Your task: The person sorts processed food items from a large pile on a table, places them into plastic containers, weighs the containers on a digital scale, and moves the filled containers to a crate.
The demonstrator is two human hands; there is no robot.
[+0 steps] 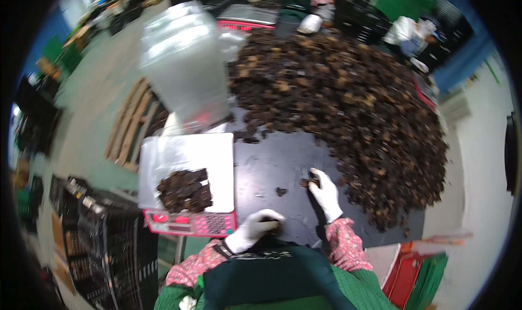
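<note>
My left hand (253, 231), in a white glove, curls around some dark brown pieces at the near edge of the black tabletop (277, 159). Farther right, my gloved right hand (326, 196) has its thumb and fingers around a small dark piece (305, 183). Between the hands lies another loose dark piece (281, 192). A big pile of dark brown dried pieces (326, 90), perhaps fungus, spreads over the far and right side. At left, a digital scale (220, 175) with a red-pink keypad panel bears clear plastic and a batch of dark pieces (185, 191).
Behind the scale rises a tall stack of clear plastic containers (187, 73). Black plastic crates (122, 244) stand at lower left, near a wooden pallet (132, 122). A second scale (248, 16) and another person's gloved hand (310, 24) are across the table. Red and green sheets (424, 277) stand lower right.
</note>
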